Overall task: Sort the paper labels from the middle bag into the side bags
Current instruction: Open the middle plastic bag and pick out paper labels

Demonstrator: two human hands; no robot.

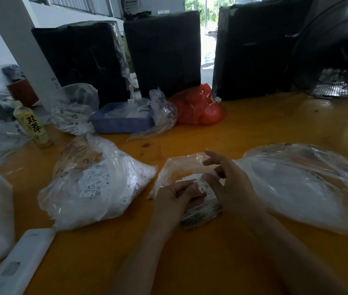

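A small clear middle bag (179, 167) lies on the orange table (243, 128) in front of me. Both hands meet over it on a stack of white paper labels (206, 188). My left hand (175, 196) pinches the stack's left edge. My right hand (228, 182) grips the top label with thumb and fingers, index finger raised. More labels (198, 216) lie in the bag below my hands. A full left side bag (96, 188) holds many printed labels. A large clear right side bag (309, 188) lies to the right, its contents blurred.
A green-tea bottle (33, 124) stands at the left. Behind are a blue tray (119, 122) with plastic bags, a red bag (200, 107), three black wrapped bundles (162, 52) and a fan (334, 60). A white device (19, 260) lies at the near left.
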